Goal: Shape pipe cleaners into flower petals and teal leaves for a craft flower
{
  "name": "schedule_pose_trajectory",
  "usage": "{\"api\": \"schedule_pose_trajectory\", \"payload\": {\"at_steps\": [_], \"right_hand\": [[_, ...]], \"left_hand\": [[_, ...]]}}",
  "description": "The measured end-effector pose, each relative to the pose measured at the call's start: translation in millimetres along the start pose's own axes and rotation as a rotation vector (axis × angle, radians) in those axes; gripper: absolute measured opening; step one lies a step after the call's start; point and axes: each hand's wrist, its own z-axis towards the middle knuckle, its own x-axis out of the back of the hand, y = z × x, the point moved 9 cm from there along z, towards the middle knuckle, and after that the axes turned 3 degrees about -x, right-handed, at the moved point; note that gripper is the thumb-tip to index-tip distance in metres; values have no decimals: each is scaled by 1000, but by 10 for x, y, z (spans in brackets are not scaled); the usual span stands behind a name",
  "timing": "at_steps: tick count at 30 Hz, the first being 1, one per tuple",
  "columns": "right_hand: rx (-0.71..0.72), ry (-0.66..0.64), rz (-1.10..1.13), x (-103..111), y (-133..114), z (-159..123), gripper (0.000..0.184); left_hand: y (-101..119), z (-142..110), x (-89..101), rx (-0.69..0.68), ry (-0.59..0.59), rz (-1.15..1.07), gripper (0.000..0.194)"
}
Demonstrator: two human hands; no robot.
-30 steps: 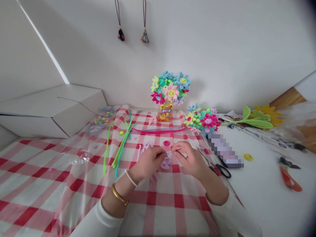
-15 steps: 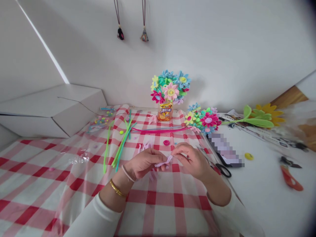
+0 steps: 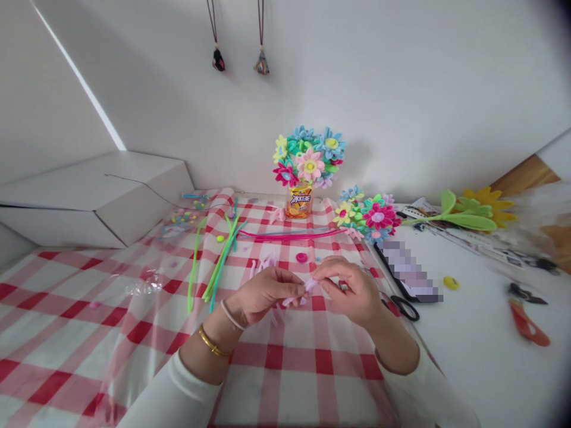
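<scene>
Between my two hands is a pale purple pipe cleaner point(image 3: 311, 285), bent into loops. My left hand point(image 3: 272, 291) pinches it between thumb and fingers, and some of it hangs below those fingertips. On its right end the fingers of my right hand point(image 3: 350, 288) are closed. More pale purple pipe cleaners point(image 3: 267, 261) lie on the cloth behind and under my left hand. A small magenta ring-shaped coil point(image 3: 302, 257) rests just beyond the hands. Scissors point(image 3: 405, 308) with black handles lie to the right, partly hidden by my right hand.
Green pipe cleaners point(image 3: 222, 261) lie on the checked cloth point(image 3: 272, 356) at left, magenta ones point(image 3: 294, 236) farther back. Pipe-cleaner flowers stand in an orange-labelled container point(image 3: 298, 203); a second bunch point(image 3: 370, 215) lies right. Beyond are a phone point(image 3: 408, 270), orange-handled pliers point(image 3: 527, 321) and a white box point(image 3: 89, 202).
The looped purple pipe cleaner has come up off the cloth into my left fingers. My right fingers have closed in on its right end.
</scene>
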Motion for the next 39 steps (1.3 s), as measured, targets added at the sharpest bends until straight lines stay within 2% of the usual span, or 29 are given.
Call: {"api": "schedule_pose_trajectory", "payload": {"at_steps": [5,9,12,16,27,32,35,37,39], "right_hand": [[-65,30,112,26,12,-22,38],[-39,-53,31,-59,-37,-10,45],[23,-140,-48,-167,-67,1,37],[65,-157,-126,-216,-39,5,21],[131,-166,-188,-224,-118,22,15],[111,-163,-198,-218,-128,21,13],[108,-124,-195,-197,-141,2,15],[85,-97,-203,-200,-136,-6,19],[-13,-60,-191,-199,-73,-1,24]], "left_hand": [[13,10,111,-12,106,83,15],[-5,16,114,-4,104,121,15],[-21,22,86,1,81,109,13],[-43,21,68,21,67,62,11],[-81,4,26,110,42,-9,14],[-73,22,43,64,54,-18,10],[-12,27,72,-19,81,138,10],[84,22,93,-109,130,379,14],[251,0,48,-273,177,712,20]]}}
